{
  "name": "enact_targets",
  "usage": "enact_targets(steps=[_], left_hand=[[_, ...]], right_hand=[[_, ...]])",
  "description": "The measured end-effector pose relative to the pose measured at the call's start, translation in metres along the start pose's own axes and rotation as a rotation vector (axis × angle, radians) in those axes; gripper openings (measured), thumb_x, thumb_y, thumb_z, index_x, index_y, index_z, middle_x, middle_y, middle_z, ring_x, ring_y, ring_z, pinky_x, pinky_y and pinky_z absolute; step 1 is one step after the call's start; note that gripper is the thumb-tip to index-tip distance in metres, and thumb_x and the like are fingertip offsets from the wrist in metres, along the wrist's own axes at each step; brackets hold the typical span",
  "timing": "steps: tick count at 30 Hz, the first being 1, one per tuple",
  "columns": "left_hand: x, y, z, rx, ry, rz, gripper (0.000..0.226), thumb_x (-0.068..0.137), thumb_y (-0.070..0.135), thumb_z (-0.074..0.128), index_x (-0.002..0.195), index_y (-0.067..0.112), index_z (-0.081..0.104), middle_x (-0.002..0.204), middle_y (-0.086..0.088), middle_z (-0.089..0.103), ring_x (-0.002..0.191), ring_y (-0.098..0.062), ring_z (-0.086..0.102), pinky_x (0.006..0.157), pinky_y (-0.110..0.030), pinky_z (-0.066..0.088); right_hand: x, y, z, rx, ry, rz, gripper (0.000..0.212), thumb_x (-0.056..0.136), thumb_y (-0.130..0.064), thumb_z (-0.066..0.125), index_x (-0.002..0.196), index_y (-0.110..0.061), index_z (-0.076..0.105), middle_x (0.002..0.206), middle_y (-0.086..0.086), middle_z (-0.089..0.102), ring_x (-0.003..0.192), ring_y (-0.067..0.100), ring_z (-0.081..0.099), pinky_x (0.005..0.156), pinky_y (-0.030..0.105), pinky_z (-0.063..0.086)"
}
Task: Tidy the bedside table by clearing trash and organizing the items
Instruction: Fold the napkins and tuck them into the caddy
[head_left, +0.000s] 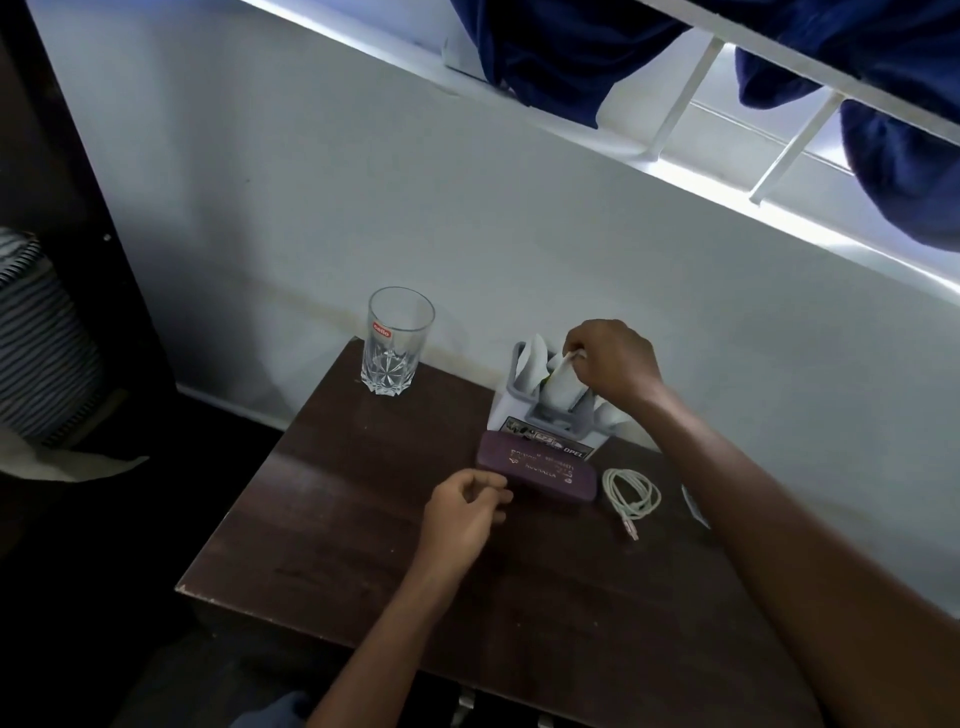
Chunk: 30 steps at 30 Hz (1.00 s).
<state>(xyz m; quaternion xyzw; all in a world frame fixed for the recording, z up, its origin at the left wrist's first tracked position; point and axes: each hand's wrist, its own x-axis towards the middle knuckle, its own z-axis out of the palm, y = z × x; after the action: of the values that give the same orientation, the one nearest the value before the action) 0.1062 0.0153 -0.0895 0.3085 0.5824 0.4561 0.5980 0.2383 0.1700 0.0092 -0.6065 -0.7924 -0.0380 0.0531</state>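
On the dark wooden bedside table (363, 519) a grey-and-white holder (540, 415) stands against the wall, with white papers sticking out of it. My right hand (613, 364) is above the holder, fingers pinched on a white paper (563, 382) in it. A purple glasses case (540, 470) lies flat in front of the holder. My left hand (462, 512) rests on the table with curled fingers touching the case's left end. A coiled white cable (631, 493) lies to the right of the case. An empty clear glass (396, 340) stands at the table's back left corner.
A white wall runs behind the table, with a window grille (680, 98) and dark blue cloth (571, 47) hanging above. A small pale item (693, 501) lies partly hidden under my right forearm. Dark furniture and striped fabric (36, 338) are at the left.
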Motion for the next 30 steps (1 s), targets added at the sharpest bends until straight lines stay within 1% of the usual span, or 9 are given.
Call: enact_targets(steps=[5, 10, 14, 17, 19, 22, 24, 26, 30], left_hand=[[-0.001, 0.001, 0.0, 0.012, -0.017, -0.009, 0.017, 0.093, 0.009, 0.048, 0.091, 0.018, 0.063, 0.096, -0.001, 0.071, 0.077, -0.01, 0.062, 0.059, -0.016, 0.041], [-0.002, 0.001, 0.0, 0.022, -0.026, -0.01, 0.018, 0.093, 0.009, 0.047, 0.088, 0.019, 0.062, 0.097, -0.002, 0.07, 0.077, -0.009, 0.062, 0.058, -0.014, 0.04], [-0.002, 0.001, -0.001, 0.028, -0.031, -0.006, 0.018, 0.093, 0.01, 0.047, 0.09, 0.019, 0.062, 0.096, -0.001, 0.07, 0.077, -0.009, 0.062, 0.059, -0.015, 0.041], [-0.001, 0.0, -0.001, 0.032, -0.032, -0.006, 0.018, 0.093, 0.01, 0.047, 0.09, 0.019, 0.062, 0.096, 0.0, 0.07, 0.077, -0.009, 0.062, 0.059, -0.016, 0.041], [0.0, -0.001, -0.002, 0.036, -0.032, -0.003, 0.018, 0.093, 0.01, 0.047, 0.089, 0.019, 0.062, 0.096, 0.0, 0.071, 0.077, -0.01, 0.062, 0.06, -0.016, 0.041], [0.003, -0.002, -0.002, 0.039, -0.02, 0.012, 0.019, 0.093, 0.008, 0.046, 0.088, 0.019, 0.062, 0.097, -0.003, 0.07, 0.079, -0.01, 0.062, 0.057, -0.013, 0.042], [0.004, -0.003, -0.001, 0.039, -0.013, 0.021, 0.019, 0.093, 0.006, 0.046, 0.089, 0.016, 0.061, 0.096, -0.004, 0.07, 0.078, -0.008, 0.062, 0.051, -0.007, 0.042], [0.005, -0.004, 0.0, 0.052, -0.019, 0.023, 0.018, 0.093, 0.005, 0.045, 0.091, 0.014, 0.061, 0.096, -0.005, 0.069, 0.077, -0.007, 0.061, 0.047, -0.003, 0.041], [0.004, -0.009, 0.002, 0.074, -0.005, 0.048, 0.018, 0.093, 0.006, 0.047, 0.089, 0.015, 0.062, 0.094, -0.004, 0.07, 0.077, -0.008, 0.063, 0.053, -0.008, 0.044]], right_hand=[[-0.001, 0.0, 0.013, 0.019, -0.015, 0.008, 0.026, 0.08, -0.002, 0.046, 0.092, -0.012, 0.067, 0.1, 0.005, 0.068, 0.094, 0.027, 0.058, 0.065, 0.029, 0.039], [-0.004, 0.003, 0.018, 0.007, -0.042, 0.006, 0.027, 0.08, -0.002, 0.047, 0.096, -0.011, 0.066, 0.101, 0.008, 0.068, 0.095, 0.03, 0.058, 0.071, 0.034, 0.043], [-0.006, 0.007, 0.022, 0.015, -0.064, 0.013, 0.028, 0.081, -0.004, 0.048, 0.102, -0.012, 0.065, 0.104, 0.009, 0.068, 0.097, 0.031, 0.058, 0.068, 0.029, 0.037], [-0.007, 0.012, 0.02, 0.088, -0.079, 0.062, 0.035, 0.08, -0.006, 0.054, 0.113, -0.016, 0.061, 0.113, 0.005, 0.066, 0.105, 0.026, 0.058, 0.073, 0.027, 0.038], [-0.012, 0.017, 0.013, 0.183, -0.057, 0.106, 0.039, 0.077, -0.008, 0.062, 0.115, -0.017, 0.06, 0.112, 0.005, 0.064, 0.105, 0.025, 0.056, 0.077, 0.03, 0.041], [-0.041, 0.019, -0.003, 0.383, 0.121, 0.196, 0.042, 0.073, -0.006, 0.07, 0.114, -0.015, 0.062, 0.106, 0.006, 0.061, 0.1, 0.025, 0.055, 0.077, 0.033, 0.046], [-0.077, 0.013, -0.01, 0.574, 0.187, 0.309, 0.036, 0.073, -0.001, 0.069, 0.107, -0.012, 0.064, 0.099, 0.004, 0.061, 0.088, 0.019, 0.057, 0.069, 0.022, 0.045], [-0.119, 0.0, -0.009, 0.831, 0.17, 0.427, 0.025, 0.074, 0.003, 0.069, 0.095, -0.01, 0.066, 0.088, 0.005, 0.065, 0.074, 0.015, 0.058, 0.057, 0.011, 0.046], [-0.175, -0.024, 0.008, 1.221, 0.074, 0.625, 0.018, 0.078, 0.007, 0.064, 0.079, -0.011, 0.065, 0.082, 0.008, 0.068, 0.072, 0.014, 0.06, 0.059, 0.021, 0.047]])
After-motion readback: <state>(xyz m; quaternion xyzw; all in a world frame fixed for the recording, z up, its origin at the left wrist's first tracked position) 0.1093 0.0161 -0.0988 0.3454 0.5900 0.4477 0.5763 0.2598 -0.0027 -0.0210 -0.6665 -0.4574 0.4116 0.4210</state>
